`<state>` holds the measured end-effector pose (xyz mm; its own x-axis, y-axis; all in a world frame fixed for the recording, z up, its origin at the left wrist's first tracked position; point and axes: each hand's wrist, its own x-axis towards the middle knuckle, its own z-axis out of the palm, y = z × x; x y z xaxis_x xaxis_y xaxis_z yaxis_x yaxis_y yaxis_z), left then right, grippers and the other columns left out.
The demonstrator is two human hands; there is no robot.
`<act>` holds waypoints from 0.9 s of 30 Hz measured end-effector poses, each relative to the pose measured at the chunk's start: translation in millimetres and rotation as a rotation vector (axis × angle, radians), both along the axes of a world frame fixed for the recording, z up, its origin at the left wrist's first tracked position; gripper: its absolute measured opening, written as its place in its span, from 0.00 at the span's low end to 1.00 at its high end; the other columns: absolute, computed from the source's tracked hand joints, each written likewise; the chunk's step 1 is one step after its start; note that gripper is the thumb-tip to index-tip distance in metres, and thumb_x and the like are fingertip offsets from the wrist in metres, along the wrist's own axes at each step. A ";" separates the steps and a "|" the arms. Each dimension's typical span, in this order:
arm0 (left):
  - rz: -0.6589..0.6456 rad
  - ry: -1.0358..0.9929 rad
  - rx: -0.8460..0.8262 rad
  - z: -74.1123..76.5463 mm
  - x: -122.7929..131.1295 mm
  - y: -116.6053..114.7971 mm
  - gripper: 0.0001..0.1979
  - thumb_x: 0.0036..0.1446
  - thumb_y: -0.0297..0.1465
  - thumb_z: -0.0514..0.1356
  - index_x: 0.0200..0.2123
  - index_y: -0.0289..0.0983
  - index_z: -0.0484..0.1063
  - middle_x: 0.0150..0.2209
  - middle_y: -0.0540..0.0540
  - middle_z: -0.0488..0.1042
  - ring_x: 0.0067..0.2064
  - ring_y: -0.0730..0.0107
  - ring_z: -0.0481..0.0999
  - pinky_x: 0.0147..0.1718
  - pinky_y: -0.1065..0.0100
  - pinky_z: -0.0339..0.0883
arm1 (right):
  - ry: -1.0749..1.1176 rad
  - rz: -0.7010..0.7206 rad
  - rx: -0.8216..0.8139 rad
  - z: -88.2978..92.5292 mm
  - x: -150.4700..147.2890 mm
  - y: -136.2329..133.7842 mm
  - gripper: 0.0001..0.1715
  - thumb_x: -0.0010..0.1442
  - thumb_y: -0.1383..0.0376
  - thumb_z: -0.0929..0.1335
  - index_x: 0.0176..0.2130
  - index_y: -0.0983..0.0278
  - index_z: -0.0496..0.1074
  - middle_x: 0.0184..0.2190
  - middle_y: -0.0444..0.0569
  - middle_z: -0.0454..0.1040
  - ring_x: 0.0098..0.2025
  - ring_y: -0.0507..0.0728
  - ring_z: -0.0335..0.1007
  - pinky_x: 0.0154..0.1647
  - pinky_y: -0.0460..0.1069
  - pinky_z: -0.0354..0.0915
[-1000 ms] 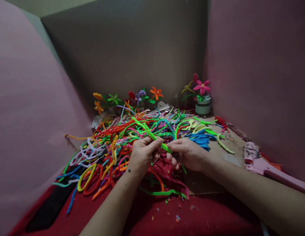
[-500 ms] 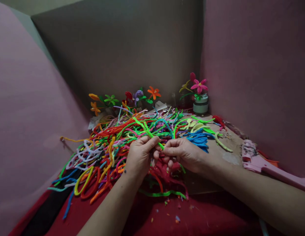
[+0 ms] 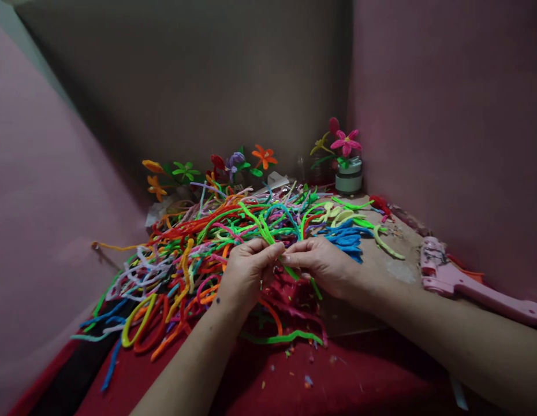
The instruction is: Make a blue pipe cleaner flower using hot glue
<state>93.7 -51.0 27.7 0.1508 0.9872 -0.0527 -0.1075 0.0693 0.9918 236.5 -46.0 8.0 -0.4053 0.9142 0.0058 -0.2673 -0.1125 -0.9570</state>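
A bright green pipe cleaner [image 3: 258, 224] rises out of a big tangle of coloured pipe cleaners [image 3: 182, 260] and runs down between my hands. My left hand [image 3: 246, 273] pinches it with thumb and fingers closed. My right hand [image 3: 324, 264] pinches the same strand right beside the left, fingertips almost touching. The strand's lower end [image 3: 315, 287] pokes out below my right hand. Both hands hover over red and green strands in front of the pile.
Finished pipe-cleaner flowers [image 3: 234, 164] stand along the back wall, and a pink flower in a small pot [image 3: 349, 173] sits in the right corner. A pink glue gun [image 3: 463, 283] lies at the right. Blue strands [image 3: 344, 238] lie behind my right hand. Pink panels wall both sides.
My hands have drawn closer together along the green pipe cleaner, the pinch points now nearly meeting. The view has shifted slightly, so everything sits a little lower left.
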 end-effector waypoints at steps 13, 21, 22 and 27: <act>0.097 0.138 0.054 -2.4 -0.4 -0.8 0.11 0.44 0.37 0.64 0.23 0.34 0.70 0.13 0.54 0.64 0.13 0.80 0.60 0.11 0.77 0.49 | 0.070 -0.086 -0.064 -10.7 -2.9 1.8 0.08 0.43 0.63 0.71 0.21 0.67 0.71 0.15 0.40 0.63 0.18 0.46 0.51 0.20 0.46 0.46; 0.071 0.283 0.260 5.4 -1.3 -6.7 0.04 0.47 0.30 0.62 0.25 0.36 0.71 0.17 0.53 0.65 0.18 0.79 0.60 0.17 0.76 0.54 | 0.114 -0.068 -0.120 -6.9 -1.2 3.5 0.07 0.42 0.66 0.70 0.20 0.67 0.70 0.14 0.40 0.63 0.16 0.46 0.51 0.19 0.45 0.45; 0.069 0.317 0.334 6.4 -2.3 -7.0 0.03 0.48 0.29 0.62 0.25 0.36 0.72 0.19 0.52 0.65 0.20 0.78 0.61 0.19 0.75 0.55 | 0.112 -0.061 -0.127 -5.7 -0.8 3.5 0.07 0.42 0.66 0.70 0.20 0.67 0.70 0.13 0.40 0.63 0.16 0.46 0.51 0.18 0.45 0.45; 0.023 0.556 0.745 4.7 -10.9 -3.0 0.05 0.50 0.28 0.60 0.29 0.40 0.76 0.29 0.48 0.67 0.31 0.71 0.66 0.29 0.71 0.60 | 0.088 -0.037 -0.108 -2.6 0.7 3.8 0.05 0.41 0.67 0.69 0.19 0.67 0.69 0.12 0.38 0.60 0.15 0.45 0.48 0.18 0.45 0.42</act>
<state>82.7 -54.0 32.4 0.2737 0.7980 0.5370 0.4030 -0.6021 0.6893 237.1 -42.2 5.4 -0.3734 0.9258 -0.0594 -0.3556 -0.2020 -0.9125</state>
